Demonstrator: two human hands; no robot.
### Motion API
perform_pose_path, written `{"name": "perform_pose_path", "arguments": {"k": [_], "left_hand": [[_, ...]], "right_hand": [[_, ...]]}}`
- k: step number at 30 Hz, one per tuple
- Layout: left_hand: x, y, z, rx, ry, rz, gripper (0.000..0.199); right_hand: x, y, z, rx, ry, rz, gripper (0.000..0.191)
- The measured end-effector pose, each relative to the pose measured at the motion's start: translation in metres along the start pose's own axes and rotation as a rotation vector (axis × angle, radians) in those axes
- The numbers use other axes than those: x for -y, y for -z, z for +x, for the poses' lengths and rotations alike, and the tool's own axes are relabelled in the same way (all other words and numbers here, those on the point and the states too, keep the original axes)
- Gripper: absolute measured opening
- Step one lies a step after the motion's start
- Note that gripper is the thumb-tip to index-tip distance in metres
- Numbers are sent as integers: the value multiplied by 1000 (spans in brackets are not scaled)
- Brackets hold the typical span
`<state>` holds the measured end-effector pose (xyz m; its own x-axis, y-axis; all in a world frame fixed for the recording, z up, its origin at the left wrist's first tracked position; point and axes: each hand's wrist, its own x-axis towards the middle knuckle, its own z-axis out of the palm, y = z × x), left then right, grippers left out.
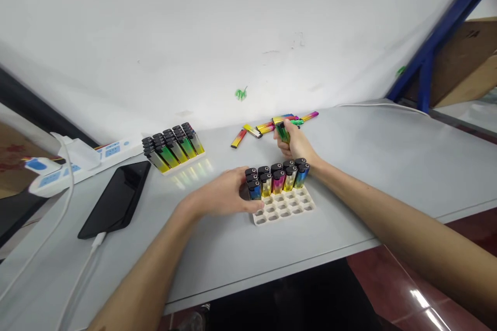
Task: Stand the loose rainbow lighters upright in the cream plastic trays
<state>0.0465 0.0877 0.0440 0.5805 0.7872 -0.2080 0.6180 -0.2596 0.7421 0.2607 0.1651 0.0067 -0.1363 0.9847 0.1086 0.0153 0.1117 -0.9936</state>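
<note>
Head camera view puts a cream tray (286,219) before us on a grey table (396,155), and we place everything else by that tray. Its two far rows carry upright lighters (278,182) with black tops; in the nearer row of these we make out blue, clear-yellow, pink, yellow and blue bodies. The holes in the tray's near rows are bare to our eyes. Our left hand (227,195) clasps the tray's left end, its thumb over the near holes and its fingers beside the leftmost lighters, partly hidden. Just beyond the tray, our right hand (293,146) is closed around a green lighter (283,134), though we cannot tell exactly how the fingers wrap it. Near that hand, farther behind the tray, loose lighters (238,138) lie scattered flat, in red, yellow, pink and blue; some overlap. Well apart to the tray's left, we see a filled rack (189,164) of upright lighters, mostly green and yellow. Farther left of the tray lie a black phone (115,199), with a white cable (87,264) plugged into its near end, and, beyond the phone, a white power strip (112,150)
</note>
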Motion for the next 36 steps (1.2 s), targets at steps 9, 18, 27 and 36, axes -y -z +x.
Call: {"name": "perform_pose_path", "arguments": {"k": [9, 18, 27, 36], "left_hand": [[0, -1, -1, 1, 7, -1, 46], [1, -1, -1, -16, -4, 25, 46], [1, 0, -1, -6, -19, 20, 47], [3, 1, 0, 17, -4, 41, 47]], "right_hand": [[3, 1, 2, -30, -85, 19, 51], [3, -1, 1, -38, -100, -18, 58], [3, 3, 4, 7, -130, 69, 51], [3, 2, 3, -6, -134, 28, 53]]}}
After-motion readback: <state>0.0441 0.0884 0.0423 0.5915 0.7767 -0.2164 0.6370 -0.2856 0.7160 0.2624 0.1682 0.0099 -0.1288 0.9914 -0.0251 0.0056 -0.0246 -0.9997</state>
